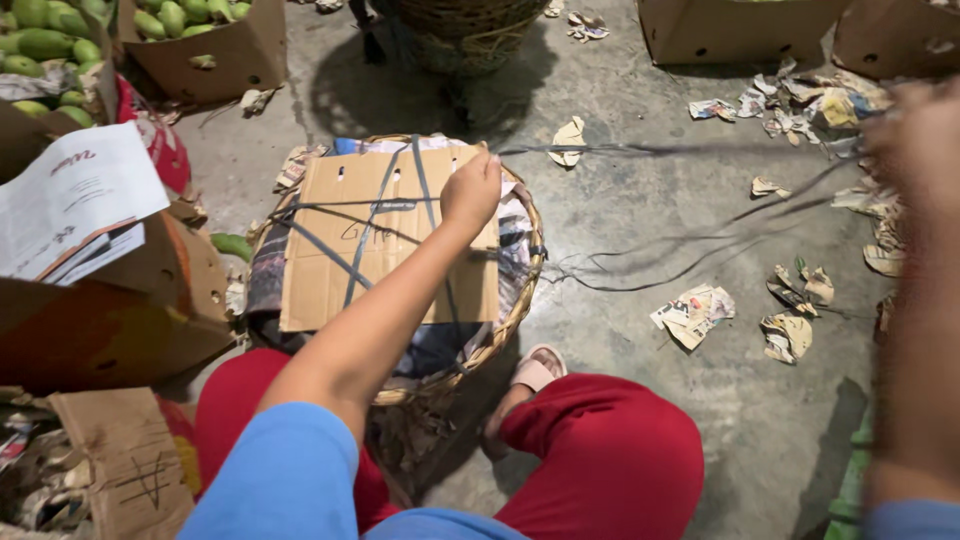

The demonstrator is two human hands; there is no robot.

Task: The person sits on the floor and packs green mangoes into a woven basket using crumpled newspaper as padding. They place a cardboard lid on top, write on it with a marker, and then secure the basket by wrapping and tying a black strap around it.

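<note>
Brown cardboard [385,235] is lying flat over the mouth of a woven basket [512,318], and I am watching the left hand [472,190] pressing down on its far edge, fingers curled shut around the dark strapping [375,212] that is crossing the sheet in several lines. Newspaper lining [515,240] is showing at the basket's right rim, just beside the hand. From the hand a thin strand [680,150] is running taut to the right, toward the right hand [920,140], which is raised at the picture's edge and so blurred that I cannot tell how its fingers are set or whether they are gripping that strand. More loose strands [650,262] are trailing over the concrete floor [640,420] to the right of the basket. The person is crouching behind the basket in red trousers, one sandalled foot [535,368] resting close against its base. Torn paper scraps [692,315] are littering the floor on the right. Cardboard boxes of green mangoes [180,18] are standing at the upper left, well apart from the basket.
</note>
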